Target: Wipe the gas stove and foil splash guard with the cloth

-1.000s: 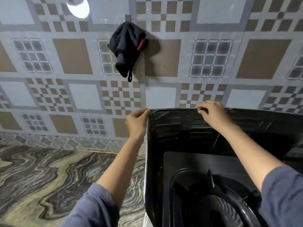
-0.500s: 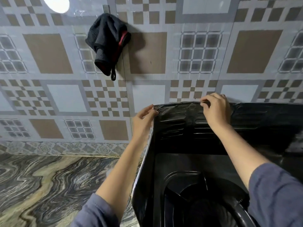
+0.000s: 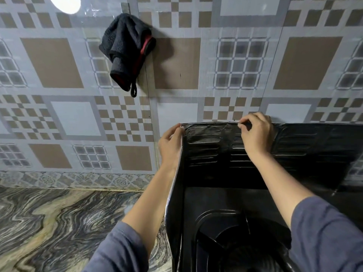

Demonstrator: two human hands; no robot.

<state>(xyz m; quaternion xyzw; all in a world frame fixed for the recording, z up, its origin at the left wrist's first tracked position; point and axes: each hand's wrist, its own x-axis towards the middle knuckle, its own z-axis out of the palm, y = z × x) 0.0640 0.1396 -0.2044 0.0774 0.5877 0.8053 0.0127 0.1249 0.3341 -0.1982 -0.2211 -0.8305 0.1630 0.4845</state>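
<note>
A dark foil splash guard [image 3: 212, 150] stands upright around the black gas stove [image 3: 225, 232] at the lower right. My left hand [image 3: 170, 146] pinches the guard's top left corner from outside. My right hand [image 3: 255, 134] pinches the top edge of its back panel. A black cloth [image 3: 125, 50] with a red trim hangs on the tiled wall above and to the left, apart from both hands. Part of the burner grate shows at the bottom, partly hidden by my right sleeve.
The patterned tiled wall [image 3: 235, 61] runs right behind the guard. A marbled countertop [image 3: 59, 228] stretches to the left of the stove. A bright light reflection [image 3: 64, 3] sits at the top left of the wall.
The view has shifted a little, so the cloth and wall sit differently in the frame. Both hands stay pinched on the guard's top edge at about the same spots.
</note>
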